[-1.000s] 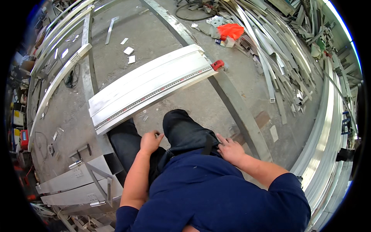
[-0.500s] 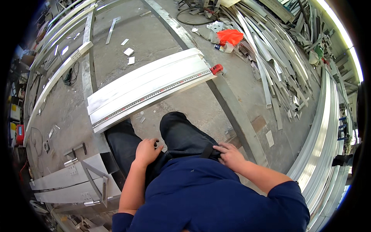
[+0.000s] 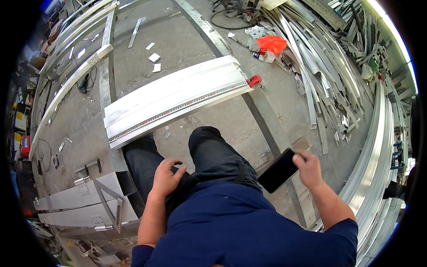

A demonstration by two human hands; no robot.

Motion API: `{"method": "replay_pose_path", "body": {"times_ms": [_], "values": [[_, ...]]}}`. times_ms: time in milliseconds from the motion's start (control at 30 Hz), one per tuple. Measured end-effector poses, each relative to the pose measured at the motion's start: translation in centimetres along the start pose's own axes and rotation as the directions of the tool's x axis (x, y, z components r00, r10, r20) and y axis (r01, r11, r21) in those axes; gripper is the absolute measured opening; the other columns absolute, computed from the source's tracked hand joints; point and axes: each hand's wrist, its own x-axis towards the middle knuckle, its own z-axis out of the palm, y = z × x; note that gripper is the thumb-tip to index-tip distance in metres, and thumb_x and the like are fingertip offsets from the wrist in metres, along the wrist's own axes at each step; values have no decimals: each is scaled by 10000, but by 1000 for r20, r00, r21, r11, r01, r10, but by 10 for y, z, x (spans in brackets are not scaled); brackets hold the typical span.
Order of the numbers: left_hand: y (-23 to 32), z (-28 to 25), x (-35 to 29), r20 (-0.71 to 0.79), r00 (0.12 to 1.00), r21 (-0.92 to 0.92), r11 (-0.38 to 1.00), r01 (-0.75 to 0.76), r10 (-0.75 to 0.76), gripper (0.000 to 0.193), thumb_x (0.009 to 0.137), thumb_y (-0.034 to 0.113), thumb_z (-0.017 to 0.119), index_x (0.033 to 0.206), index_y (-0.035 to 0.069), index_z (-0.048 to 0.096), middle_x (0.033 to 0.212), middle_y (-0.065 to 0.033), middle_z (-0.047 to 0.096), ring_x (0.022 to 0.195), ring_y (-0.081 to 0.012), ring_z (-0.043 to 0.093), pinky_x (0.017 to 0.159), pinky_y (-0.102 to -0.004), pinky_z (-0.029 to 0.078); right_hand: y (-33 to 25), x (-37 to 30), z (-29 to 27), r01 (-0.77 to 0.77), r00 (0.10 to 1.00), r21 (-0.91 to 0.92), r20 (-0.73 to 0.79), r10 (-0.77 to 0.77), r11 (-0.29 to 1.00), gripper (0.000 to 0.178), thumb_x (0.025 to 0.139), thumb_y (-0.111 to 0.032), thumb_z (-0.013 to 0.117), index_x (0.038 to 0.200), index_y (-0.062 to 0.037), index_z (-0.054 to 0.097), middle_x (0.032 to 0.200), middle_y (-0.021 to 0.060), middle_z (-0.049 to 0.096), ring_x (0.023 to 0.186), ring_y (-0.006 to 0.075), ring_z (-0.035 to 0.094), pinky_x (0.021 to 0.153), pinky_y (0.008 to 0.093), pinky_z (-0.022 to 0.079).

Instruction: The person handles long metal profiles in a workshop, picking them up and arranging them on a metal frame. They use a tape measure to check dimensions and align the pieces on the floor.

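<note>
A black smartphone (image 3: 279,171) is gripped along its upper right edge by my right hand (image 3: 308,168), out to the right of my thigh. Its dark screen faces up. Over my lap, my left hand (image 3: 167,178) hovers with the thumb and fingers apart and nothing in it. Ahead of my knees, white metal profiles (image 3: 173,91) lie side by side across two steel beams. A tape measure (image 3: 254,81) with a red case sits at their right end, its blade stretched along the near profile to the left end.
At lower left, a triangular metal square (image 3: 108,202) leans on hinged grey profiles (image 3: 66,201). A steel beam (image 3: 269,124) runs past my right side. Scrap metal strips (image 3: 318,71) and a red-orange bag (image 3: 271,44) lie on the floor at far right. Long profiles (image 3: 371,151) are stacked at the right.
My right hand has moved from my right hip out to the right and now holds the smartphone. The fingers of my left hand have spread a little. The view has shifted slightly.
</note>
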Motion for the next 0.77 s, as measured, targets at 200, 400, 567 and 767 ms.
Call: {"method": "replay_pose_path", "body": {"times_ms": [200,400,567,767], "values": [[19,5,12,198,971,-315,930,189,-131,234,866,186,679,1011,3,665,965,-92,688,919,-168,628,826,-305,481,-29,48,37,-276,934,752,357,-17,599,695,779,10,603,1432,-3,367,1125,151,602,939,189,628,884,289,500],[17,17,9,162,986,-888,440,133,29,474,1021,345,415,1322,-15,487,1219,-141,607,1074,-243,602,946,-387,454,-62,74,145,-496,520,644,757,-395,582,823,798,-21,651,1494,22,215,1451,146,390,1242,192,465,1033,277,383],[21,11,13,120,906,-886,368,282,-406,453,1040,388,339,1149,39,607,1079,-80,649,970,-186,601,900,-353,467,-87,81,205,-72,588,581,681,-436,811,794,844,-207,703,1464,44,274,1377,158,468,1235,203,473,1024,312,380],[0,16,25,37,967,-959,264,105,-251,473,1033,374,399,1322,15,507,1243,-81,600,1133,-187,564,1007,-342,425,-90,102,244,-35,556,819,492,-670,573,849,820,-240,748,1456,58,270,1335,227,526,1231,348,531,1048,457,405]]}}
